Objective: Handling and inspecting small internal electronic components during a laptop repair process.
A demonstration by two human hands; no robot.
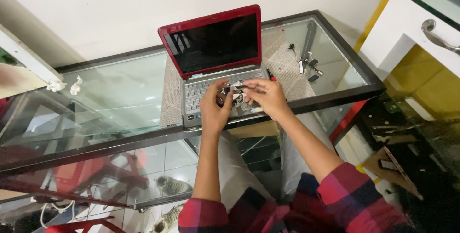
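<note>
Glossy red plastic laptop (215,41) on a smooth glass table (120,94).

Bare glass table (120,94) lies left of the laptop (215,56); small parts (306,65) clutter its right.

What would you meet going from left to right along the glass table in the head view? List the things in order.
Two crumpled white scraps → red laptop, with the left hand and then the right hand over its keyboard → small dark parts lying on the glass table → white drawer unit.
</note>
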